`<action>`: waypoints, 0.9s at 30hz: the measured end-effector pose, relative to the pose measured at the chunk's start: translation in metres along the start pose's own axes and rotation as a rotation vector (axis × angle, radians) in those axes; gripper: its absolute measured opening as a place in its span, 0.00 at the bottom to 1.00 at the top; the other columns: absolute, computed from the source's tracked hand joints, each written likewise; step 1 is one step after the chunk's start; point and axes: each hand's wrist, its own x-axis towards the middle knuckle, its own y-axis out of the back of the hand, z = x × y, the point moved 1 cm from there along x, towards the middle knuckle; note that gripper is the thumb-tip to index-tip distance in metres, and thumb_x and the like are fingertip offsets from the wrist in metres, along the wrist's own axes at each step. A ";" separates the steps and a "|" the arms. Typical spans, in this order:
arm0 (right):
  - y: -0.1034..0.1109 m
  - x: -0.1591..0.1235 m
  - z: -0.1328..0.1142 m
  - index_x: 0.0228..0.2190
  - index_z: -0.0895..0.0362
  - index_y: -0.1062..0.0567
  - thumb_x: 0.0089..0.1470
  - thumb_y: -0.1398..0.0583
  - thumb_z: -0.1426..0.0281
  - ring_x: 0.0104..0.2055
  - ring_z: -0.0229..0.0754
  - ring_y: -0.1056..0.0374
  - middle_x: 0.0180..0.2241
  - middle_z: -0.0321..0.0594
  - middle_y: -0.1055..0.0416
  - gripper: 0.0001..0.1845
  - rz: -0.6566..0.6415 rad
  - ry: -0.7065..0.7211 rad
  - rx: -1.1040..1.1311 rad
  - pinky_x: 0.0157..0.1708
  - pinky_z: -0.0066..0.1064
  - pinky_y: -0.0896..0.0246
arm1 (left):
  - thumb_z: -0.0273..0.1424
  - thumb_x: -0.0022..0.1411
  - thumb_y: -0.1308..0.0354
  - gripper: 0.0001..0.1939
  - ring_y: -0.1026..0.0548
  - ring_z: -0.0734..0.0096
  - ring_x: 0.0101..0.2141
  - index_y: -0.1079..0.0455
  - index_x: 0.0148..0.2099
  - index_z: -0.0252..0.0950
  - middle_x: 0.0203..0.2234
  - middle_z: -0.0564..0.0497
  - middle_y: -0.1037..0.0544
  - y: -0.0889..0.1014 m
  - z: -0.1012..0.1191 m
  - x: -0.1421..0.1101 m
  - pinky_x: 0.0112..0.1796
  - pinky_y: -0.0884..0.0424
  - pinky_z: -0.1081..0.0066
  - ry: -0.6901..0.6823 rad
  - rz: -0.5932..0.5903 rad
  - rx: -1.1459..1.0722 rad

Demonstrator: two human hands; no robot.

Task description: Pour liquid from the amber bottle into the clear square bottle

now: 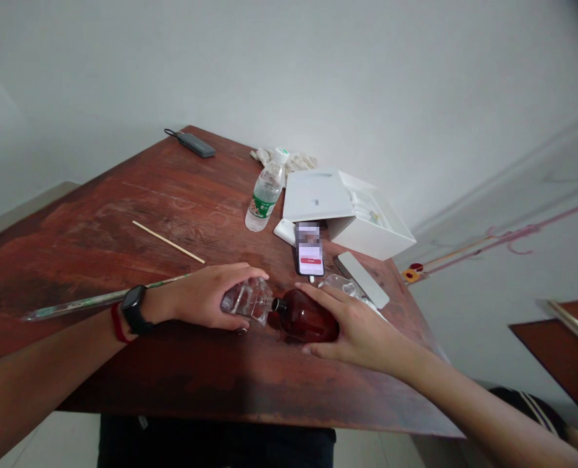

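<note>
Passage: table (pixel 98 205), upper left, gave free room between stick (pixel 168 242) and grey device (pixel 197 145). Obstacles: labelled bottle (pixel 264 195) stood at upper centre; box (pixel 337 195) blocked right of centre; phone (pixel 310 252) lay before it; clear container (pixel 253 301) and brown bottle (pixel 309 318) barred lower centre.

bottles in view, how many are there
3: a clear plastic bottle with a green label, left of the white cardboard box; a clear faceted bottle in the left hand; a reddish-brown bottle in the right hand. The partly hidden clear item nearby is uncertain.
</note>
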 end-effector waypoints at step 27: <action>0.007 0.007 -0.004 0.72 0.47 0.39 0.50 0.26 0.57 0.63 0.63 0.27 0.67 0.52 0.31 0.53 -0.034 0.003 0.002 0.59 0.55 0.28 | 0.41 0.61 0.26 0.39 0.23 0.50 0.58 0.38 0.69 0.41 0.60 0.42 0.25 0.001 -0.002 0.002 0.59 0.29 0.58 0.024 -0.018 -0.057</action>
